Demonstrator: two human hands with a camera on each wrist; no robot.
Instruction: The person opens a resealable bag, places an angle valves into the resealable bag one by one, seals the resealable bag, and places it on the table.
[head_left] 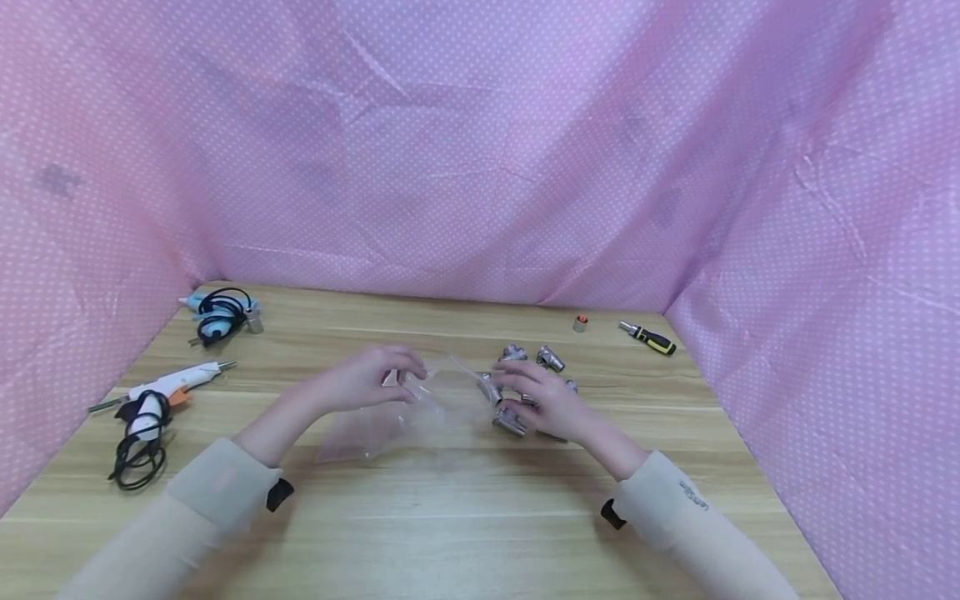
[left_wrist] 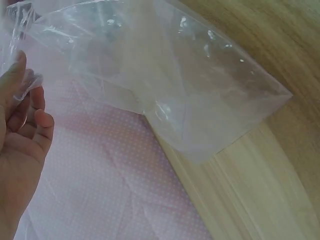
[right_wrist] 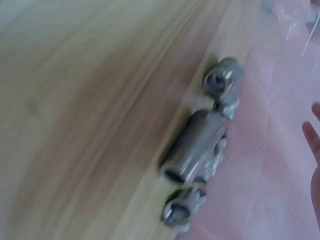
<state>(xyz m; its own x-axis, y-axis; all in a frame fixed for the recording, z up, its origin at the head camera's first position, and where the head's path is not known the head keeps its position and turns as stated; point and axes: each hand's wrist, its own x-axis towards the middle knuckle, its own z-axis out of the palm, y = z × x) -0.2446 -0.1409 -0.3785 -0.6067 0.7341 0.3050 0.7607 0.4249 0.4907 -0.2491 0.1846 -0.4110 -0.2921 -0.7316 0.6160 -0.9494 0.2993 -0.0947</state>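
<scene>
A clear plastic bag (head_left: pixel 375 437) is pinched at its upper part between the thumb and fingers of my left hand (head_left: pixel 367 382). In the left wrist view the bag (left_wrist: pixel 215 100) hangs out wide, its corner pointing right over the wood. My right hand (head_left: pixel 551 402) is spread with loosely bent fingers above a group of silvery metal pipe fittings (head_left: pixel 511 423), fingertips near the bag's far edge. Several of these fittings (right_wrist: pixel 197 145) lie in a row in the right wrist view, slightly blurred. Fingers of my right hand (right_wrist: pixel 313 137) show at that view's right edge, holding nothing.
On the left lie a white glue gun (head_left: pixel 176 379) and a blue one (head_left: pixel 213 325) with coiled black cords. A small metal cylinder (head_left: pixel 255 322) stands beside the blue one. At the back right are an orange-topped metal piece (head_left: pixel 581 324) and a black-yellow screwdriver (head_left: pixel 651 339).
</scene>
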